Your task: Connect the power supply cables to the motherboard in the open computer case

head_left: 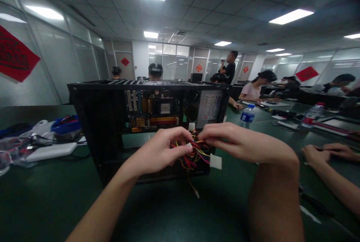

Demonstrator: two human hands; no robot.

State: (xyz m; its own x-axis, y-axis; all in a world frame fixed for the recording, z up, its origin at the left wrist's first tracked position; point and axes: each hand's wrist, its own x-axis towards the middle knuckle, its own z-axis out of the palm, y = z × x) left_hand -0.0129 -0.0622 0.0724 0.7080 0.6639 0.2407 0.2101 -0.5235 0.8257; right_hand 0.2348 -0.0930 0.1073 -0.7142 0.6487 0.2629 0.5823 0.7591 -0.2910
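Observation:
An open black computer case lies on its side on a dark green table, showing its motherboard, a fan and a grey power supply. A bundle of red, yellow and black power cables spills out of the case front. My left hand is closed, pinching a small white connector in the bundle. My right hand is closed too, gripping the cables from the right. A larger white connector hangs just below my right hand.
A white keyboard, plastic bags and a blue item lie at the left. Two water bottles stand to the right. A co-worker's hands rest on the table at right. Several people sit or stand at tables behind.

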